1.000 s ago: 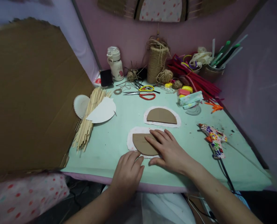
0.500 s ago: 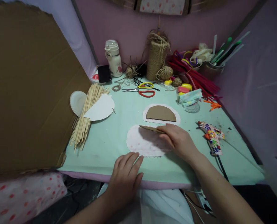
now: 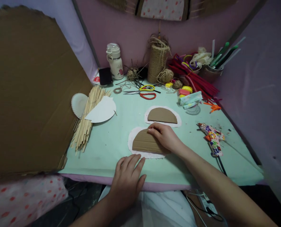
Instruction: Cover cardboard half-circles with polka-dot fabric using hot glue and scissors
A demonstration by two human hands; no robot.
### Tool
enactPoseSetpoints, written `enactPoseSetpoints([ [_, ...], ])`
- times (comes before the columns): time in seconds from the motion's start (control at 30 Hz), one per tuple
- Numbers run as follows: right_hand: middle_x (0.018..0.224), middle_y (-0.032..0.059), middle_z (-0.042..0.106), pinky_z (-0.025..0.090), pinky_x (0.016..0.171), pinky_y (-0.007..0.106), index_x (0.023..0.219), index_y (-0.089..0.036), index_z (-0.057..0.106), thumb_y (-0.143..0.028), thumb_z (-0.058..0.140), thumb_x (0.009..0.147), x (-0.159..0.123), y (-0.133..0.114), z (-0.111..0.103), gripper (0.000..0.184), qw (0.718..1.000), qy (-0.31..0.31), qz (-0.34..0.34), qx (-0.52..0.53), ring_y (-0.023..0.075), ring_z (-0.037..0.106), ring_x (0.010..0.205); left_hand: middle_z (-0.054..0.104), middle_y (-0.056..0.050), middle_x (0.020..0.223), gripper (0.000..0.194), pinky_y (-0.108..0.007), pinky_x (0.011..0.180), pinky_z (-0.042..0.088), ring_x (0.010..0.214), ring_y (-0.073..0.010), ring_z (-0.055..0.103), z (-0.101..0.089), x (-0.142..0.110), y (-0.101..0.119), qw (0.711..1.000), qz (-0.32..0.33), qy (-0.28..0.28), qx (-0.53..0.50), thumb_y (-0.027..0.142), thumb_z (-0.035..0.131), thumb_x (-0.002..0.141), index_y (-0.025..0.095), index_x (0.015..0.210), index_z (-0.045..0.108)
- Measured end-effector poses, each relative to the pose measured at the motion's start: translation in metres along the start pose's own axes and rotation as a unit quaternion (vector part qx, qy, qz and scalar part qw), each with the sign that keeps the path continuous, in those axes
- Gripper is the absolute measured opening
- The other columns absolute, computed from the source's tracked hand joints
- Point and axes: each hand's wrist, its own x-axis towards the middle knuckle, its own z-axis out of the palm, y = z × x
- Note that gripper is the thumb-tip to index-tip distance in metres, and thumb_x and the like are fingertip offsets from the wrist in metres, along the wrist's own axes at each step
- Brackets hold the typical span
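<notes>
A half-round cardboard piece (image 3: 142, 142) lies over a white fabric piece (image 3: 131, 135), which shows as a border around it. My right hand (image 3: 165, 135) covers the cardboard's right part, thumb and fingertips closed at its upper curved edge. Resting on the table with fingers stretched, my left hand (image 3: 128, 173) has its fingertips at the fabric's near edge. Just beyond is a second cardboard half-circle (image 3: 162, 115), lying flat on its own piece of fabric (image 3: 178, 119).
Scissors (image 3: 140, 92) lie behind the cutouts. To the left, a white paper shape (image 3: 102, 110) overlaps a bundle of thin sticks (image 3: 83, 132). A wrapped glue gun (image 3: 212, 137) with a cord is at the right. A twine spool (image 3: 157, 63) and bottle (image 3: 115, 63) stand behind.
My right hand has lowered the cardboard half-circle from a tilted, edge-on position down over the near fabric. My left hand has stayed in place. The view has shifted slightly.
</notes>
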Motion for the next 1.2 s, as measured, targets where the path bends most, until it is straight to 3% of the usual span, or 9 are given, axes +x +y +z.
enactPoseSetpoints([
  [0.13,0.103,0.0091,0.07,0.045,0.086,0.041,0.099,-0.021,0.068,-0.03,0.053,0.093,-0.002,0.0,0.002,0.019,0.998,0.034,-0.021,-0.045,0.027,0.062,0.097,0.065,-0.012,0.123,0.035,-0.043,0.099,0.032,0.114,-0.0259,0.054,0.0,0.0,-0.001,1.0,0.0,0.004,-0.003,0.024,0.053,0.09,0.014,0.123,0.06],
  [0.23,0.119,0.0126,0.064,0.043,0.095,0.049,0.116,-0.021,0.063,-0.033,0.061,0.089,-0.013,0.001,-0.008,0.029,0.993,0.033,-0.07,-0.09,0.0313,0.056,0.111,0.065,-0.011,0.123,0.035,-0.043,0.1,0.032,0.115,-0.0258,0.053,0.001,0.0,-0.001,1.0,0.0,0.006,-0.004,0.024,0.052,0.09,0.015,0.123,0.06],
  [0.33,0.129,0.0133,0.057,0.046,0.099,0.049,0.127,-0.023,0.057,-0.038,0.071,0.081,-0.028,0.004,-0.014,0.051,0.987,-0.035,-0.116,-0.103,0.0311,0.052,0.119,0.065,-0.012,0.124,0.036,-0.043,0.1,0.031,0.116,-0.026,0.053,0.001,-0.001,-0.002,1.0,0.002,0.005,-0.007,0.025,0.051,0.091,0.015,0.124,0.06],
  [0.4,0.134,0.0138,0.054,0.044,0.102,0.05,0.13,-0.022,0.055,-0.036,0.073,0.079,-0.036,0.008,-0.013,0.056,0.985,-0.062,-0.119,-0.11,0.0311,0.05,0.122,0.065,-0.011,0.124,0.035,-0.043,0.1,0.032,0.115,-0.0258,0.053,0.001,-0.001,-0.002,1.0,0.002,0.005,-0.01,0.025,0.051,0.091,0.015,0.124,0.06],
  [0.6,0.141,0.0153,0.052,0.04,0.106,0.054,0.131,-0.019,0.054,-0.029,0.066,0.084,-0.041,0.017,-0.006,0.05,0.983,-0.052,-0.131,-0.118,0.0311,0.046,0.129,0.065,-0.011,0.124,0.035,-0.044,0.099,0.031,0.113,-0.026,0.053,0.001,-0.002,-0.002,1.0,0.002,0.003,-0.012,0.026,0.051,0.092,0.014,0.124,0.06],
  [0.87,0.147,0.0167,0.043,0.038,0.109,0.052,0.135,-0.019,0.049,-0.034,0.073,0.079,-0.044,0.013,-0.013,0.063,0.985,-0.028,-0.13,-0.11,0.0317,0.04,0.134,0.062,-0.012,0.127,0.037,-0.045,0.101,0.032,0.116,-0.027,0.051,0.0,-0.004,-0.001,1.0,-0.001,-0.014,-0.019,0.026,0.053,0.091,0.015,0.126,0.057],
  [1.03,0.136,0.0143,0.053,0.045,0.102,0.048,0.129,-0.021,0.052,-0.029,0.062,0.089,-0.067,0.018,-0.028,0.042,0.984,0.033,-0.128,-0.119,0.0283,0.048,0.126,0.06,-0.013,0.126,0.032,-0.046,0.1,0.036,0.119,-0.0261,0.05,-0.023,0.008,-0.011,0.998,0.012,-0.023,-0.059,0.02,0.053,0.09,0.018,0.123,0.055],
  [1.13,0.124,0.0129,0.061,0.05,0.095,0.046,0.12,-0.023,0.059,-0.024,0.058,0.092,-0.088,0.024,-0.031,0.028,0.979,0.072,-0.136,-0.135,0.0274,0.056,0.115,0.06,-0.012,0.122,0.029,-0.044,0.098,0.04,0.117,-0.0243,0.051,-0.037,0.035,-0.022,0.998,-0.003,0.024,-0.062,0.017,0.053,0.091,0.019,0.119,0.054],
  [1.2,0.12,0.0128,0.063,0.052,0.091,0.046,0.118,-0.023,0.061,-0.022,0.056,0.093,-0.101,0.026,-0.029,0.025,0.975,0.082,-0.145,-0.145,0.0273,0.058,0.111,0.057,-0.012,0.127,0.025,-0.044,0.1,0.041,0.121,-0.025,0.05,-0.037,0.056,-0.029,0.998,-0.015,0.001,-0.065,0.018,0.052,0.092,0.02,0.116,0.056],
])
